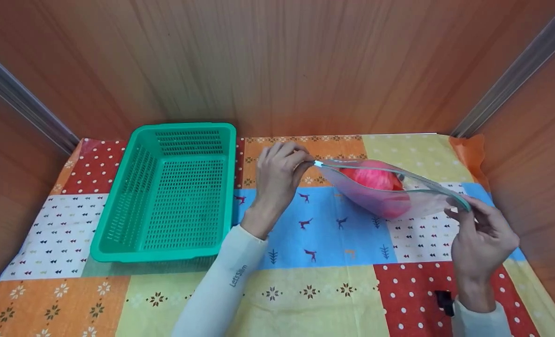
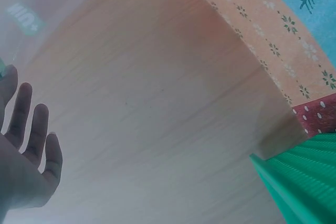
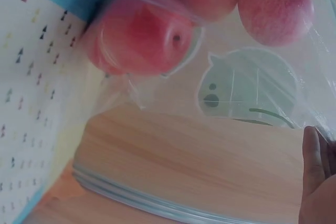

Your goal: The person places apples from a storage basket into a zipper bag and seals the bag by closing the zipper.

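Note:
A clear slider zip bag [image 1: 427,204] with a green-edged mouth hangs between both hands over the cloth. In it lie red apples [image 1: 373,179]; the right wrist view shows three, one apple [image 3: 275,9] apart from the other two. My left hand [image 1: 281,169] pinches the bag's left corner beside the white slider [image 1: 318,164]. The other end of the mouth is gripped by my right hand [image 1: 483,236], thumb and fingers on the green edge. The mouth gapes between the hands. A pale green animal print [image 3: 252,85] marks the bag's side.
A green plastic basket [image 1: 186,201] with slotted walls stands left of my left forearm. Patchwork cloth [image 1: 305,290] covers the table. Wooden panels [image 1: 277,65] rise at the back and both sides. A small black object [image 1: 444,302] sits by my right wrist.

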`<action>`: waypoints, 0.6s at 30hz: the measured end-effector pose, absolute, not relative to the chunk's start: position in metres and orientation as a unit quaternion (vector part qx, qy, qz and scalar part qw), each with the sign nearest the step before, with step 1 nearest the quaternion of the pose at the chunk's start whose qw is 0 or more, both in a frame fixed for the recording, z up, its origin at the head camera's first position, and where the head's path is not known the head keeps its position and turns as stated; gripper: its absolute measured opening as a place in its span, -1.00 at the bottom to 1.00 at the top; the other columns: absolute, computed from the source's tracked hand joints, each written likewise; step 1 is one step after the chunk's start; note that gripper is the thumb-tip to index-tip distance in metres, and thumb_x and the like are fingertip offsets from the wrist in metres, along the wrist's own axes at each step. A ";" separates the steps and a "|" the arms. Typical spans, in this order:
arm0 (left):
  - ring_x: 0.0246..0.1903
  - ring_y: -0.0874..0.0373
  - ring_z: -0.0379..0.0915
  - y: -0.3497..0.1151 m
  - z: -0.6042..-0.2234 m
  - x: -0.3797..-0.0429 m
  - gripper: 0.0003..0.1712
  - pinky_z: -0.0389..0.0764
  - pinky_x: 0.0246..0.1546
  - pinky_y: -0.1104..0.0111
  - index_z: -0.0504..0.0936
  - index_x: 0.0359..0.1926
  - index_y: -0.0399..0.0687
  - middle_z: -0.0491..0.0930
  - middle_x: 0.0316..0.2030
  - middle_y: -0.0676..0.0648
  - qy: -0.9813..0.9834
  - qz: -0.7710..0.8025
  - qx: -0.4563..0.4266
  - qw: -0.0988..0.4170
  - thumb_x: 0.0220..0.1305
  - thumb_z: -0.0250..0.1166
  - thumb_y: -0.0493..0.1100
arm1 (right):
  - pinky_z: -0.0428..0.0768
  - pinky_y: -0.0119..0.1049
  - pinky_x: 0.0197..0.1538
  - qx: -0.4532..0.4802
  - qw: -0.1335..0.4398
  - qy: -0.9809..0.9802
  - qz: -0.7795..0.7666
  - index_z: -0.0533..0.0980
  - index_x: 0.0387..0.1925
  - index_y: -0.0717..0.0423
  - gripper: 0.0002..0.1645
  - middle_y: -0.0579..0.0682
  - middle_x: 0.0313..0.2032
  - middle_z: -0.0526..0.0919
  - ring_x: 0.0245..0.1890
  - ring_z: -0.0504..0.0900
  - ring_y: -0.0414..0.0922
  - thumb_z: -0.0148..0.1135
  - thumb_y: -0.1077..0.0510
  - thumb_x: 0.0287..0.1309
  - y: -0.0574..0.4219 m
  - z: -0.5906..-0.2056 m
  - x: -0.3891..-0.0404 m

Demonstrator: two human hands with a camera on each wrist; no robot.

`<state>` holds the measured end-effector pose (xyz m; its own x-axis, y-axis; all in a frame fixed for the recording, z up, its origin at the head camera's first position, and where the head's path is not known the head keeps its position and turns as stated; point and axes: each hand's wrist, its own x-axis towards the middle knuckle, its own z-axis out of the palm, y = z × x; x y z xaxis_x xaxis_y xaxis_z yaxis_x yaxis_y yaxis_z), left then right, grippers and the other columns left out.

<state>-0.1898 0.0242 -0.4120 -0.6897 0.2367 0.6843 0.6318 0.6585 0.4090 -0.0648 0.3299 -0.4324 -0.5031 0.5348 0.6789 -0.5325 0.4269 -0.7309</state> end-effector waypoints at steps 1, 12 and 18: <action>-0.09 0.11 0.59 0.024 -0.410 -0.189 -0.89 0.57 0.01 0.19 0.87 -0.21 0.02 0.75 -0.18 0.03 -0.857 -0.330 -0.255 0.301 0.32 0.50 -0.08 | 0.72 -0.43 -0.11 -0.001 0.500 -0.680 0.536 0.63 -0.06 0.64 -0.76 0.02 -0.18 0.85 -0.16 0.84 -0.22 0.32 0.57 0.24 0.330 -0.431 -0.065; -0.06 0.09 0.65 0.019 -0.392 -0.179 -0.88 0.55 0.01 0.17 0.86 -0.18 -0.01 0.81 -0.18 0.03 -0.838 -0.382 -0.263 0.287 0.31 0.52 -0.10 | 0.74 -0.39 -0.15 0.015 0.522 -0.626 0.579 0.59 -0.13 0.72 -0.72 0.20 -0.23 0.84 -0.24 0.86 -0.13 0.42 0.50 0.20 0.327 -0.406 -0.068; -0.06 0.09 0.64 0.016 -0.381 -0.174 -0.88 0.53 0.07 0.12 0.85 -0.19 -0.02 0.81 -0.19 0.03 -0.827 -0.411 -0.265 0.277 0.32 0.51 -0.10 | 0.74 -0.42 -0.12 0.007 0.528 -0.638 0.561 0.61 -0.16 0.70 -0.77 0.12 -0.29 0.84 -0.29 0.84 -0.19 0.41 0.53 0.19 0.327 -0.396 -0.069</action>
<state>-0.1740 0.0162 -0.3807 -0.7054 0.2104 0.6769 0.6667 0.5214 0.5327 -0.0685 0.3274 -0.3960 -0.4423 0.5838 0.6808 -0.6007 0.3708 -0.7082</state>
